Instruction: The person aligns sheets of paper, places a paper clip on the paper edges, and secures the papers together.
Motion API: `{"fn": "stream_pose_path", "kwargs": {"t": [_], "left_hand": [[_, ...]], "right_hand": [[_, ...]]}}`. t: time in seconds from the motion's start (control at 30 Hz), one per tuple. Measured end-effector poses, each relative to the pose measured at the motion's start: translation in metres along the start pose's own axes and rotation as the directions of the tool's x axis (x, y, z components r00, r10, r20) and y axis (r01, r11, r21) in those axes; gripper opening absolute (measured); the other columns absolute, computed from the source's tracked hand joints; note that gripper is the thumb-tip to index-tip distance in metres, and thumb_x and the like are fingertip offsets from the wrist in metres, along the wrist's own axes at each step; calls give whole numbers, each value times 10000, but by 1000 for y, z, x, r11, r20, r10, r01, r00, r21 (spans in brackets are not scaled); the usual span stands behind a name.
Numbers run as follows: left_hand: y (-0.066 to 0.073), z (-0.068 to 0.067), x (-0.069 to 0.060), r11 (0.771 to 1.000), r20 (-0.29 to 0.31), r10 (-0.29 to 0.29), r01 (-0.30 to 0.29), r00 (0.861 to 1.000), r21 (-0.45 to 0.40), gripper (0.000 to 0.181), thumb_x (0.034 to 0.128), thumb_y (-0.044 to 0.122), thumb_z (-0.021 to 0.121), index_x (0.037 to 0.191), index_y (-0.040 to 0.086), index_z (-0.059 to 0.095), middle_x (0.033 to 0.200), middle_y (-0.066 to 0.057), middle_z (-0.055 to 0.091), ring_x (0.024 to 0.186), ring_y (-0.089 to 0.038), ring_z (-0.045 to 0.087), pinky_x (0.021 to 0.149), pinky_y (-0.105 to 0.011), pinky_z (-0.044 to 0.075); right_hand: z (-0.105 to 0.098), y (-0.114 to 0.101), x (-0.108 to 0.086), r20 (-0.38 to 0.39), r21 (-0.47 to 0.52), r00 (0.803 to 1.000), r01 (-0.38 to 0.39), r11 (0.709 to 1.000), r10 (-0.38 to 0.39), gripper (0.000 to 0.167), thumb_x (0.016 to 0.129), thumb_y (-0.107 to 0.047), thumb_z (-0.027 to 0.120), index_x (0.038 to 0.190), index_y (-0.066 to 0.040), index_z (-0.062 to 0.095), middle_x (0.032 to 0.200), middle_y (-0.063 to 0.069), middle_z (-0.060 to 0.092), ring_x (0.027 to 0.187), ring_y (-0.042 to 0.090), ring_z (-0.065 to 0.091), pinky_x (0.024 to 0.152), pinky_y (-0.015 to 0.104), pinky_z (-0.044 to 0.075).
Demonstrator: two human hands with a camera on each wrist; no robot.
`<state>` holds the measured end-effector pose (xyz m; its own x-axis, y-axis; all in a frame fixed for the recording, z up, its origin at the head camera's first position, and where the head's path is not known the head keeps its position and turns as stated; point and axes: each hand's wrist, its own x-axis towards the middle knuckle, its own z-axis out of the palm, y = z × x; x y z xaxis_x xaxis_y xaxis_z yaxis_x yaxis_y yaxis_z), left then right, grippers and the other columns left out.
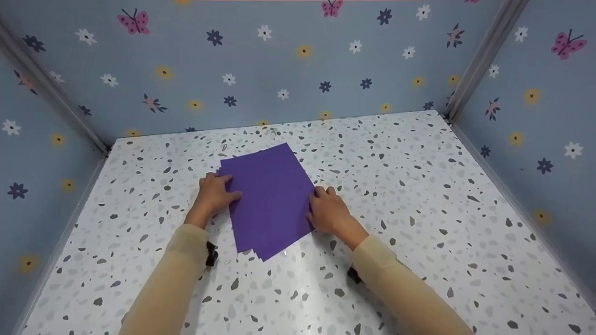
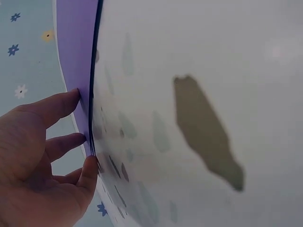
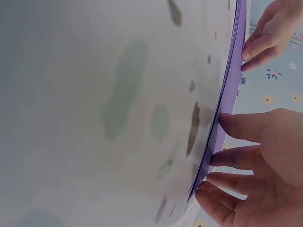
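Note:
Several sheets of purple paper [image 1: 274, 200] lie in a loose stack on the speckled table, their edges stepped at the left and near corners. My left hand [image 1: 213, 194] holds the stack's left edge, thumb and a fingertip on top and other fingers at the rim; the left wrist view shows these fingers [image 2: 64, 144] along the purple edge. At the opposite edge my right hand [image 1: 329, 210] grips the paper with bent fingers. In the right wrist view its thumb [image 3: 241, 126] touches the top sheet, with fingertips lower along the side.
The white table [image 1: 419, 195] has grey and green speckles. Blue panels [image 1: 260, 60] with flowers and butterflies stand behind it and on both sides, joined by grey corner posts [image 1: 479, 60]. A small dark device [image 1: 211, 254] sits at the left wrist.

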<state>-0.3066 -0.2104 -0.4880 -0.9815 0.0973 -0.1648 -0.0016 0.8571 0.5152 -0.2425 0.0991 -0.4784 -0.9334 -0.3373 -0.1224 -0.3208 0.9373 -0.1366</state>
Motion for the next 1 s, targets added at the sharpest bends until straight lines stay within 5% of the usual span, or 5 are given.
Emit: {"fn": "stream_pose_path", "kwargs": {"t": [0.47, 1.0], "left_hand": [[6, 0, 6, 1000, 26, 4, -5, 1000, 18, 749, 1015, 355, 686, 1624, 17, 410, 1660, -345, 245, 1524, -526, 220, 1152, -753, 308], [20, 8, 20, 993, 53, 115, -116, 992, 17, 716, 1011, 288, 709, 1589, -35, 438, 1653, -363, 271, 1524, -539, 233, 1256, -597, 253]], "right_hand": [[1, -4, -10, -31, -40, 999, -11, 999, 10, 557, 1081, -320, 629, 1459, 85, 574, 1500, 250, 525, 1289, 427, 524, 1054, 507, 526], [-5, 2, -29, -4, -8, 999, -32, 999, 32, 480, 1062, -259, 663, 1323, 142, 636, 1348, 286, 562, 1182, 450, 541, 916, 518, 589]]}}
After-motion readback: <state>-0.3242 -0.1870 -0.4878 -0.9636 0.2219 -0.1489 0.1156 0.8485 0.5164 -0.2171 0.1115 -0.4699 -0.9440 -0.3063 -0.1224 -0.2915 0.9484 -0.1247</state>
